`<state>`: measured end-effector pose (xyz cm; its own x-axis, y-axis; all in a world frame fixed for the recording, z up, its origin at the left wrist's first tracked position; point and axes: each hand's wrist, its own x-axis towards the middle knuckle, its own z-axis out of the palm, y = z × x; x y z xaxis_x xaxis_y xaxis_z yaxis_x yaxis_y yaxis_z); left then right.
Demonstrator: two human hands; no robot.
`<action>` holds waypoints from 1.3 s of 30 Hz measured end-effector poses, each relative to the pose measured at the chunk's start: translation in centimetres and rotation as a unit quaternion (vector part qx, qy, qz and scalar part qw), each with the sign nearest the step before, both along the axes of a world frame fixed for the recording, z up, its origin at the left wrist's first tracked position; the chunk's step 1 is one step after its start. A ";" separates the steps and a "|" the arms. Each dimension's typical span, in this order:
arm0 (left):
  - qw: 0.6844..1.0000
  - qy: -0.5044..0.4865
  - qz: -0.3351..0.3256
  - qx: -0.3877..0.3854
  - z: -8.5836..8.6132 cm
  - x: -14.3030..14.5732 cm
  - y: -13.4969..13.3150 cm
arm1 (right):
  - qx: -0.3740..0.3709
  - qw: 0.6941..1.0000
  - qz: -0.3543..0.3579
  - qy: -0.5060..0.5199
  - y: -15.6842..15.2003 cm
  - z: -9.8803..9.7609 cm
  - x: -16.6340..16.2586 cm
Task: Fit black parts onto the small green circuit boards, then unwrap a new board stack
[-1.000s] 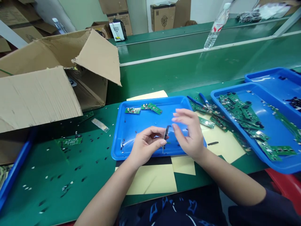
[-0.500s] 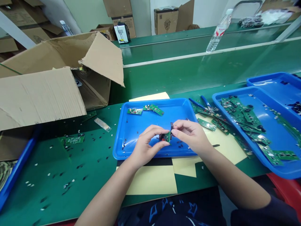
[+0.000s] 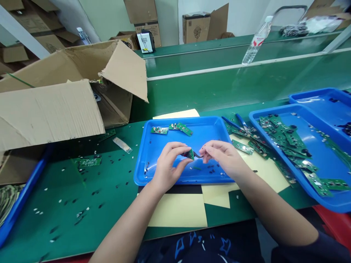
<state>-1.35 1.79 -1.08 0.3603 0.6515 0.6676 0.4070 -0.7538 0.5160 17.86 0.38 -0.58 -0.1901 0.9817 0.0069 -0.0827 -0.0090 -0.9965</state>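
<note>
Over the near half of a blue tray (image 3: pixel 211 121), my left hand (image 3: pixel 171 162) pinches a small green circuit board (image 3: pixel 191 154) between thumb and fingers. The board is seen nearly edge-on, and much of it is hidden by the fingers. Just to its right, my right hand (image 3: pixel 221 155) has its fingertips closed on a thin dark strip (image 3: pixel 197 155) that reaches across to the board; its exact kind is unclear. Several boards (image 3: pixel 159 130) lie at the tray's back left. Small dark bits (image 3: pixel 211 167) and a thin green sliver (image 3: pixel 196 168) are on the tray floor.
Blue-handled pliers (image 3: pixel 241 122) and loose boards (image 3: pixel 242 147) lie right of the tray. Another blue tray (image 3: pixel 287 186) holds many boards. A large open carton (image 3: pixel 49 109) stands at left. A bottle (image 3: pixel 256 42) stands on the ledge behind. Scraps litter the green table (image 3: pixel 109 204).
The board in my left hand has turned more edge-on. The dark strip, upright before, now lies slanted between the hands. A green sliver now shows on the tray. The view has shifted slightly.
</note>
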 end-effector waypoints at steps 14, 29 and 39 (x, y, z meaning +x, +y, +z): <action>1.000 -0.009 0.004 -0.017 -0.1 0.3 -0.2 | -0.191 0.967 0.133 0.101 0.3 -0.4 -0.9; 0.894 -0.194 -0.021 -0.404 -0.5 2.1 -1.4 | -0.008 0.996 -0.019 -0.088 -0.2 -0.2 -1.7; 0.787 -0.417 0.015 -0.455 1.1 0.7 -0.6 | 0.054 0.998 -0.020 -0.025 0.2 -0.8 -1.4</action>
